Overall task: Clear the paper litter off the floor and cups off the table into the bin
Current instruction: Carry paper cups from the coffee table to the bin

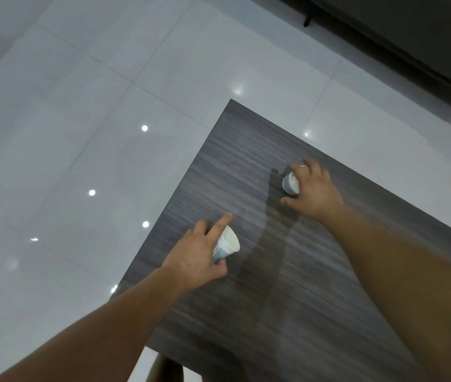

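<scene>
Cups step: the left hand point(195, 257) grips a paper cup point(228, 244) on the table point(246, 150). The right hand point(315, 191) curls round a second cup point(290, 183), at two o'clock from the first. Next, probably lift both and find the bin, which is out of view.

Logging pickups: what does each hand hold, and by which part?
Left hand grips a tilted paper cup by its side wall; right hand grips a second cup, also round its side.
</scene>
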`<state>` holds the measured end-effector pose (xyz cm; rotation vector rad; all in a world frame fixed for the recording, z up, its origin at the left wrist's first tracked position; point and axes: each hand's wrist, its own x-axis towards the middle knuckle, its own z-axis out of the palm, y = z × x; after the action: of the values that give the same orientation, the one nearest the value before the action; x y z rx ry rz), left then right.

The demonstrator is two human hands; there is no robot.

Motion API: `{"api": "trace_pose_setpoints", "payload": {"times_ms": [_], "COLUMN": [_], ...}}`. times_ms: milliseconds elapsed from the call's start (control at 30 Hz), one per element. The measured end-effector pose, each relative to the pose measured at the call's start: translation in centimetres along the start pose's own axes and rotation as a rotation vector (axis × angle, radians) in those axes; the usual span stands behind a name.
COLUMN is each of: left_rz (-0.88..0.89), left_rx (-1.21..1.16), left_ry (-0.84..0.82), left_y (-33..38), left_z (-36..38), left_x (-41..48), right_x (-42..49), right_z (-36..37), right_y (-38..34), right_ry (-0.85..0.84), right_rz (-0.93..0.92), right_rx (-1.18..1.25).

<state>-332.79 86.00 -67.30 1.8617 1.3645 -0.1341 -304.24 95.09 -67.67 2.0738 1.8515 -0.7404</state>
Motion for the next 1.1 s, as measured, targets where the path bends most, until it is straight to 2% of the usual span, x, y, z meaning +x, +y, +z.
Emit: {"api": "trace_pose_setpoints", "payload": {"times_ms": [100, 233, 367, 500, 667, 800, 933, 1100], "left_rz": [-0.034, -0.03, 0.046, 0.081, 0.149, 0.308, 0.476, 0.692], "left_rx": [-0.02, 0.003, 0.146, 0.162, 0.22, 0.291, 0.352, 0.489], "left_ry": [-0.006, 0.08, 0.15, 0.108, -0.011, -0.009, 0.025, -0.032], "left_y": [0.3, 1.6, 3.3, 5.9, 9.6, 13.8, 18.0, 24.0], "left_z": [0.2, -1.9, -5.1, -7.4, -9.3, -11.0, -11.3, -7.8], "left_x": [-0.5, -1.0, -2.3, -4.9, -9.3, -12.9, -17.4, -23.3], "right_x": [-2.1, -7.2, -11.5, -16.2, -24.4, -32.9, -41.6, -52.6], "right_z": [1.9, 3.4, 2.5, 0.3, -3.3, -4.7, -3.7, -0.5], "right_y": [-1.6, -3.5, -5.2, -6.0, -5.7, -6.3, -7.5, -7.2], "right_ry": [-0.027, -0.083, -0.003, 0.056, 0.122, 0.199, 0.249, 0.361], "right_rz": [-0.016, -0.074, -0.062, -0.068, 0.064, 0.229, 0.39, 0.565], "right_rx": [0.079, 0.174, 0.245, 0.283, 0.325, 0.354, 0.427, 0.501]}}
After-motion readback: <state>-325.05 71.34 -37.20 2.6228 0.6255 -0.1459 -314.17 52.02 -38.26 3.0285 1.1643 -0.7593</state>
